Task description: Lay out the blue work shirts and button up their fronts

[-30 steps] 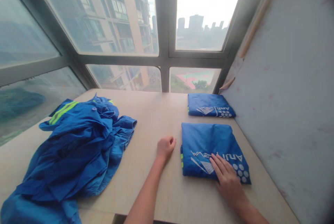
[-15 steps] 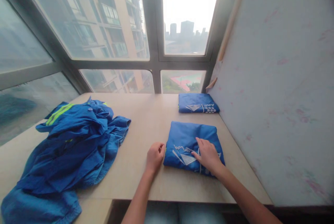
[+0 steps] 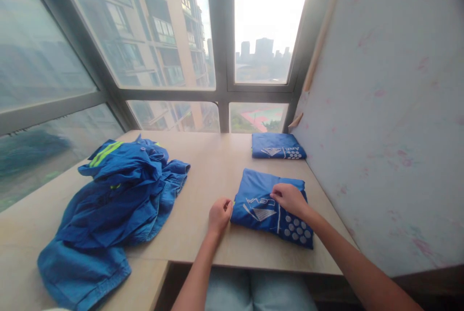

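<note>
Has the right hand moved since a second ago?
Yes. Judged against the window frame, the right hand has shifted away from the person, toward the window, across the near folded blue garment.

"CEVA", near garmt (image 3: 259,185); far garmt (image 3: 268,141), prob. "Anji|CEVA"

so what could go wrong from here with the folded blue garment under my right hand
The right hand rests on top of the near folded garment, so dragging it could ruck the layers. The left hand is at its left edge and might pull that side loose. Pushed back, it could bump the far folded garment.
</note>
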